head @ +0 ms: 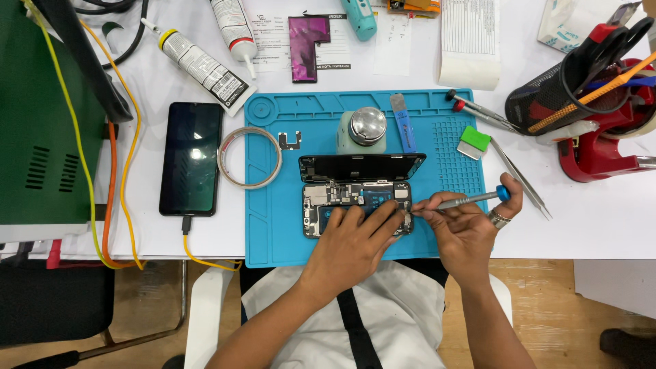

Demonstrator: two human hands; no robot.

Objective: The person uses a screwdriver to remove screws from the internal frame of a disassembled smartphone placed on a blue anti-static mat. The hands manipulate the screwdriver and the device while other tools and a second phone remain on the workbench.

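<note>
Two hands work an opened phone [355,208] on the blue mat [273,232]. Left hand [355,239] lies flat, fingers spread, steadying it; right hand [468,229] pinches a screwdriver [471,199], tip at the phone's right edge.

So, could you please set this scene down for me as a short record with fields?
surface: blue work mat on a white table
left hand: lies on the opened phone
right hand: holds a blue-capped screwdriver, tip at the phone's right end
left of mat: dark phone on a yellow cable, tape roll
right of mat: tweezers
</note>
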